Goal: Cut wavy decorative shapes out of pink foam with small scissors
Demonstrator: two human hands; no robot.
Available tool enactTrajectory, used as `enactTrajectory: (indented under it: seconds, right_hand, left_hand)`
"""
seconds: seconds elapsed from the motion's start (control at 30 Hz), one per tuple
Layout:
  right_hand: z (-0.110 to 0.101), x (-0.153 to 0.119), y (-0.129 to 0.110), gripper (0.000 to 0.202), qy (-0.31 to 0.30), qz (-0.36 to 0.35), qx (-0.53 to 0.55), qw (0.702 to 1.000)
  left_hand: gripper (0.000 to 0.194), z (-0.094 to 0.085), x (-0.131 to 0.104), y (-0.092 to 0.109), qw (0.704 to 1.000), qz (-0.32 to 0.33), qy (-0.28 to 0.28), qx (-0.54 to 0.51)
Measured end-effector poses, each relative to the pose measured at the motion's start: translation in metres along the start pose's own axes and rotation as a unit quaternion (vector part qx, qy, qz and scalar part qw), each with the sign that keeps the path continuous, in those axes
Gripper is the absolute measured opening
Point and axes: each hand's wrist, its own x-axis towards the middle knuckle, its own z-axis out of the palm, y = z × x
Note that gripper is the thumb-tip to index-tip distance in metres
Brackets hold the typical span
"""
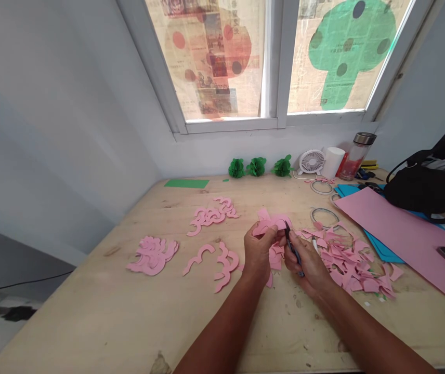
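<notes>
Left hand [259, 250] pinched pink paper [275, 223] over the tabletop [129, 317], scraps [350, 265] at its four o'clock. Right hand [307, 261] was wrapped round scissors [295, 253], blades [287, 229] at the paper. Smooth curves, I judged, called for turning paper into steady blades, left hand clear.

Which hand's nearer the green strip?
Left. The left hand, holding pink paper, is right of the green strip, closer to camera; the right hand, gripping scissors, is farther right.
</notes>
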Motion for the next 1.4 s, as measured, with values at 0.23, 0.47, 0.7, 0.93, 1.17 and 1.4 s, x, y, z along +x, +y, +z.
enactTrajectory:
  seconds: [0.23,0.47,0.7,0.93,1.17,1.4]
  right_hand:
    - [0.001,-0.001,-0.001,0.034,0.003,-0.002,-0.002,1.0]
    - [0.0,0.0,0.001,0.033,0.002,-0.005,-0.004,1.0]
    - [0.001,-0.001,0.0,0.033,0.013,-0.007,-0.026,1.0]
    - [0.001,0.0,0.001,0.035,0.025,-0.007,-0.048,0.998]
    - [0.001,-0.001,-0.001,0.034,0.021,-0.002,-0.048,0.999]
    - [0.003,-0.001,-0.004,0.035,0.024,-0.005,-0.058,0.998]
  left_hand:
    - [0.017,-0.001,0.0,-0.001,1.0,-0.003,0.004,-0.006]
    - [0.014,-0.001,-0.001,-0.001,1.0,-0.001,0.006,0.007]
    - [0.016,-0.001,0.0,0.002,0.999,-0.019,0.025,0.008]
    - [0.021,-0.006,0.004,0.0,0.999,-0.03,0.036,0.012]
    - [0.02,-0.009,0.005,-0.002,0.999,-0.026,0.022,0.024]
    - [0.021,-0.011,0.007,0.0,0.999,-0.035,0.014,0.034]
